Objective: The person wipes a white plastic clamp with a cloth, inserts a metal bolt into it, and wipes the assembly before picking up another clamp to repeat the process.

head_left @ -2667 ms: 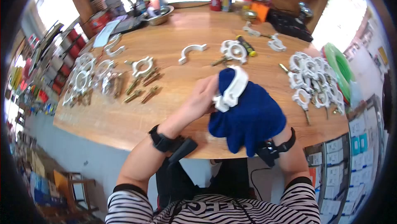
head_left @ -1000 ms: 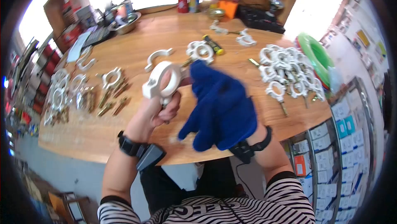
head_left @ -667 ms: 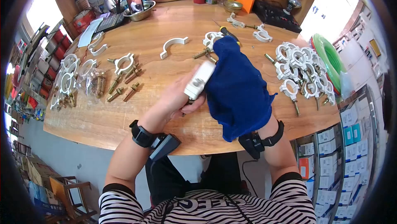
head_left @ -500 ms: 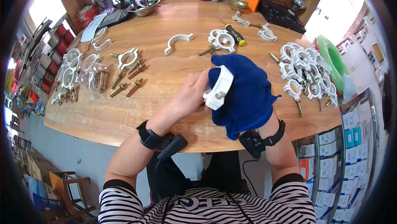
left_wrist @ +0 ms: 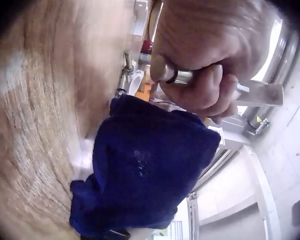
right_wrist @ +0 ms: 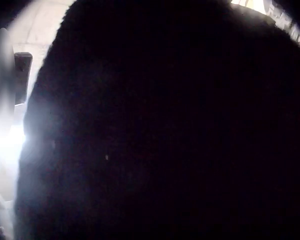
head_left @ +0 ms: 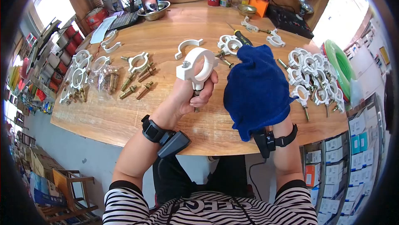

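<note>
The left hand (head_left: 189, 95) grips the metal bolt (head_left: 197, 96) of a white ring clamp (head_left: 202, 69), which stands upright above the fist. In the left wrist view the fingers of the left hand (left_wrist: 210, 55) curl round the bolt (left_wrist: 177, 75). A dark blue cloth (head_left: 257, 88) drapes over the whole right hand, whose fingers are hidden; only the wrist shows below it. Cloth and clamp are apart in the head view. The cloth (left_wrist: 145, 165) hangs beside the left fist in the left wrist view, and the dark cloth (right_wrist: 165, 125) fills most of the right wrist view.
Clamps (head_left: 79, 75) and loose bolts (head_left: 144, 90) lie at the left. A half ring (head_left: 188, 46), a screwdriver (head_left: 242, 38) and joined clamps (head_left: 230, 44) are behind the hands. At the right are a clamp pile (head_left: 311, 73) and green coil (head_left: 338, 65).
The left hand has drawn the clamp away from the cloth to the left, and the ring now faces the head camera. The cloth-covered hand is a little farther right in view.
</note>
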`<state>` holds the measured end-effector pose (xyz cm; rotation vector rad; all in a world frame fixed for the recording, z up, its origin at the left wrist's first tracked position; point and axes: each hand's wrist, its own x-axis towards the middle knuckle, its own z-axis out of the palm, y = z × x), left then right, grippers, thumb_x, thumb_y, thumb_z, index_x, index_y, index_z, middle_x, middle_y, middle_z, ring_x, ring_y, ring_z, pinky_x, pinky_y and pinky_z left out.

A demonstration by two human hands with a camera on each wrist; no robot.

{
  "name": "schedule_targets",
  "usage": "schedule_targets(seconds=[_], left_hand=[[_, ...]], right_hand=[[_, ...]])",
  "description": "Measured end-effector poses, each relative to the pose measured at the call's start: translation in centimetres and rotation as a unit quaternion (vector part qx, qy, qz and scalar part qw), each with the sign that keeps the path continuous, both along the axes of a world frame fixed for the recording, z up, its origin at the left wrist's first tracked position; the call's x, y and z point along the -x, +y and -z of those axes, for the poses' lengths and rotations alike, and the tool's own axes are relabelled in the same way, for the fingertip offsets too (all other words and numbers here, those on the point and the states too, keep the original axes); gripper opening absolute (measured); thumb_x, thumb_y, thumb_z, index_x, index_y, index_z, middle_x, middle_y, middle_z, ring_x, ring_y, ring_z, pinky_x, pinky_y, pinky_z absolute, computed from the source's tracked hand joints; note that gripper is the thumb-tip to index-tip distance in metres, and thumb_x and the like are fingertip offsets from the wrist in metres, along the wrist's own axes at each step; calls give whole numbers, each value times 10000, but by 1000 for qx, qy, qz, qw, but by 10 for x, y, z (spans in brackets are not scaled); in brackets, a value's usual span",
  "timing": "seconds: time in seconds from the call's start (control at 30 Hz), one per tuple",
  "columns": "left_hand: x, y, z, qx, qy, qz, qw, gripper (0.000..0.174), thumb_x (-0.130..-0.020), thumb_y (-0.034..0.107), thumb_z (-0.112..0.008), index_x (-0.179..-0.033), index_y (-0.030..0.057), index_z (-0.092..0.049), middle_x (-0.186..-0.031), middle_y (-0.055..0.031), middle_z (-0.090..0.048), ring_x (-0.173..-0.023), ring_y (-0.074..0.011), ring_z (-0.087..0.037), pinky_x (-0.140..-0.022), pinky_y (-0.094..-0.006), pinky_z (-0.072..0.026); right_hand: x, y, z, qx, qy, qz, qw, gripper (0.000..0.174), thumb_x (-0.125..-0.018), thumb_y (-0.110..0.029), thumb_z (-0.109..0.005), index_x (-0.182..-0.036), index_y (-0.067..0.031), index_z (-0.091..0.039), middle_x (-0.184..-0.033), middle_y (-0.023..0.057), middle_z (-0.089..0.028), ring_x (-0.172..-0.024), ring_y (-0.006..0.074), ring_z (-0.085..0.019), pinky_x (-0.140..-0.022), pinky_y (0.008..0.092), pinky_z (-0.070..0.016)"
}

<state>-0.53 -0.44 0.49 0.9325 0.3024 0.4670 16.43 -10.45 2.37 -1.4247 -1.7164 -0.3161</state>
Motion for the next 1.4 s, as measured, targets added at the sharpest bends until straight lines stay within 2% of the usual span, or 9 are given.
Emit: schedule_targets(seconds=[0.2,0.27,0.4,0.47,0.93,1.0,1.1,1.23,1.4], left_hand=[[1,1,4,24,-44,35,998,443,-906,398,-282,-772,29,-486,-434,-40,-411,-275,-78,-251,-264,-196,-178],[0,-5,3,-51,16,-4,999,431,-909,381,-281,-778,27,-489,-441,-43,-416,-285,-79,-263,-278,-199,-190],[-7,-18,0,-133,136,-77,979,406,-905,391,-323,-802,52,-523,-497,-18,-450,-344,-74,-367,-298,-201,-240],[-10,-14,9,-191,175,-55,964,387,-907,393,-331,-858,64,-529,-544,10,-466,-379,-59,-400,-313,-194,-276],[-7,-12,11,-165,173,-95,966,343,-903,360,-357,-859,64,-525,-603,8,-491,-427,-78,-437,-327,-199,-281],[-8,-15,9,-428,126,-108,888,456,-917,360,-310,-671,36,-515,-548,-8,-472,-504,-77,-436,-449,-236,-348],[-6,-26,-3,-246,137,-59,958,413,-893,359,-383,-688,23,-509,-561,-14,-475,-501,-76,-437,-456,-223,-353],[-2,4,27,11,-175,115,978,383,-855,351,-368,-822,-12,-486,-645,-120,-479,-333,-124,-355,-254,-228,-183],[-2,7,42,51,-95,167,980,452,-838,414,-375,-821,-19,-503,-569,-124,-460,-334,-152,-349,-270,-243,-175]], right_hand=[[12,-2,-4,43,-182,-18,982,439,-649,-151,-611,-1062,-31,-523,-996,156,-553,-919,306,-530,-801,366,-427],[28,-2,-11,58,14,4,998,485,-633,-169,-623,-1084,-37,-505,-1021,152,-549,-938,301,-527,-798,352,-433],[30,1,-13,-12,-74,7,997,522,-601,-185,-643,-1085,-44,-507,-1037,151,-545,-919,293,-537,-780,352,-442],[28,-6,-13,136,25,-56,989,655,-497,-143,-727,-1107,-67,-501,-983,104,-573,-884,249,-571,-778,302,-453],[37,-9,-12,94,82,-142,982,564,-553,-65,-634,-1099,-64,-494,-1038,144,-553,-934,289,-551,-782,319,-460],[33,-12,-11,103,122,-145,976,642,-515,-102,-661,-1121,-34,-459,-1064,165,-526,-916,305,-547,-781,325,-454],[24,-10,-11,154,76,-166,971,752,-475,-61,-705,-1166,-29,-408,-1052,106,-520,-950,274,-524,-844,319,-411],[21,1,-16,50,-90,-99,990,567,-522,-71,-664,-1047,-21,-455,-1076,148,-479,-986,302,-488,-862,345,-395],[21,4,-6,52,-67,-167,982,303,-544,-125,-643,-817,-34,-548,-1049,182,-501,-973,345,-473,-848,381,-394]])
